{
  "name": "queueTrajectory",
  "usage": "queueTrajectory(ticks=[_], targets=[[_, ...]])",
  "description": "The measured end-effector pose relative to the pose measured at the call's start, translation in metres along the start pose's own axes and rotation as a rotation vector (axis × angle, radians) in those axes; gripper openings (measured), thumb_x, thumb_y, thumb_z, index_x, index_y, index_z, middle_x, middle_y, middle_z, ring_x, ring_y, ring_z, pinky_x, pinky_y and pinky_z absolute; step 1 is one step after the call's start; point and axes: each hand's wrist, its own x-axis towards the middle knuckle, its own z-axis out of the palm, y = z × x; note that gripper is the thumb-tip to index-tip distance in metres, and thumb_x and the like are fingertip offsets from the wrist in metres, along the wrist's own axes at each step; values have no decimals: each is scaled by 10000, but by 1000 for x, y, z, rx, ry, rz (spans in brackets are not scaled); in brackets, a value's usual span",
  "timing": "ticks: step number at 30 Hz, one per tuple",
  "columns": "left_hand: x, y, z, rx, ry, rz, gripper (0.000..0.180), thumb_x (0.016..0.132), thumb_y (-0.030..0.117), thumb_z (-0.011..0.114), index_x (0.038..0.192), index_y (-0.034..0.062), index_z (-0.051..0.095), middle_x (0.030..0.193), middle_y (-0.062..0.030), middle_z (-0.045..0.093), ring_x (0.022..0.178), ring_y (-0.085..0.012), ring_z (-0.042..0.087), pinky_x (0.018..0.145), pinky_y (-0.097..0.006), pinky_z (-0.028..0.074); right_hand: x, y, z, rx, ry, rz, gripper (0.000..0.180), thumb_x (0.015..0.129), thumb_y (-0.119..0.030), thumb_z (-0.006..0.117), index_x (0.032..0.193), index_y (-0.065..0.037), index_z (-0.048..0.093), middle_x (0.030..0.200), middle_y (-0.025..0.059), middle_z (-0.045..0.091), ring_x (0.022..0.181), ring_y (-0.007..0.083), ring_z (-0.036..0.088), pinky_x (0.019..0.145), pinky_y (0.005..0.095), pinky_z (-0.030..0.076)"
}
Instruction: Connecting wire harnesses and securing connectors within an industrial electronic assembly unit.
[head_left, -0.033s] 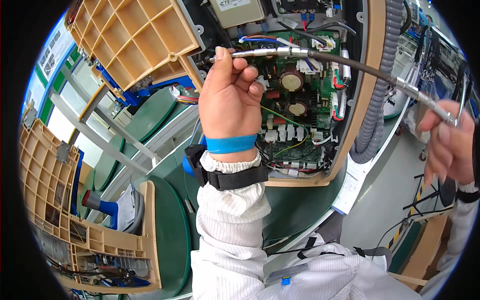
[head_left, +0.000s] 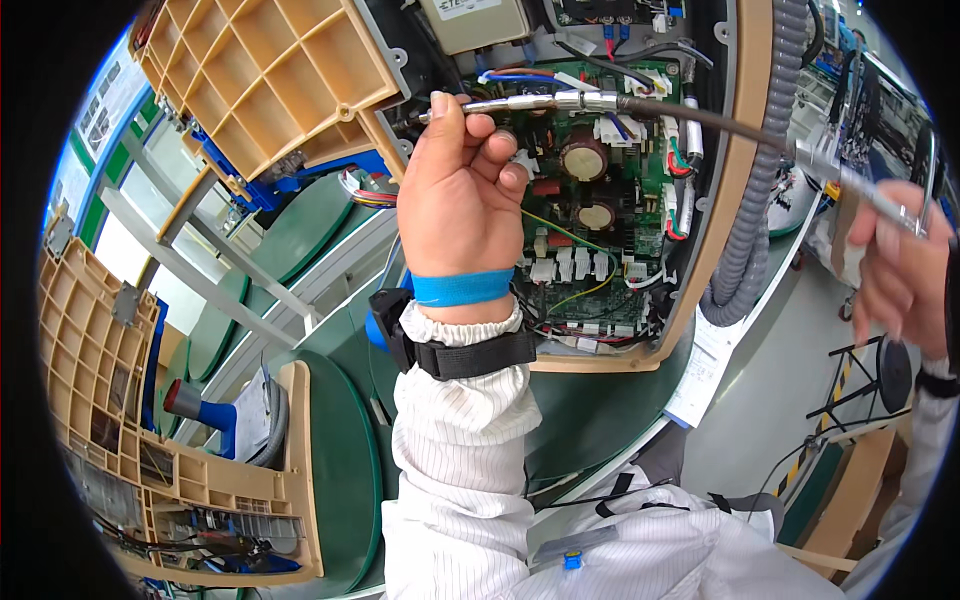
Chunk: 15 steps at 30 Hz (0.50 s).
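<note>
A long flexible-shaft driver (head_left: 690, 112) with a metal front end and a brown shaft runs across the upper middle. My left hand (head_left: 462, 190), palm up, pinches its metal front section between thumb and fingers, at the left inner wall of an opened housing (head_left: 590, 365). The tip is near that wall; its exact contact is hard to make out. At far right my right hand (head_left: 905, 275) is closed around the metal handle end, by a thin bent crank rod (head_left: 930, 170). Under the shaft lies a green circuit board (head_left: 625, 215) with capacitors, white connectors and wires.
A tan ribbed cover (head_left: 270, 75) adjoins the housing's left side. Grey corrugated hose (head_left: 775, 130) follows its right edge. Another tan ribbed housing (head_left: 110, 385) stands at left beside a green round platform (head_left: 345, 480). A black stool (head_left: 885, 375) is at right.
My right hand and the driver's handle have shifted slightly, with the handle end a little farther right and higher. My left hand stays in place on the front section.
</note>
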Motion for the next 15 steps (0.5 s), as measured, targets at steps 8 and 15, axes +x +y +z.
queueTrajectory(ticks=[8,15], targets=[[-3,-5,2,9,-23,52,231,976,298,590,1025,72,583,779,6,571,662,-117,555,528,-260,435,11,-34,13,-556,247,136,307,1014,-215,505,1018,65,632,615,6,468,585,108,493,577,267,495],[-5,-6,3,-36,-38,89,268,976,305,589,1072,56,575,788,4,567,657,-121,551,525,-258,430,19,-31,-23,-1493,39,-525,126,935,-107,631,952,15,606,728,82,523,621,139,495,570,275,405]])
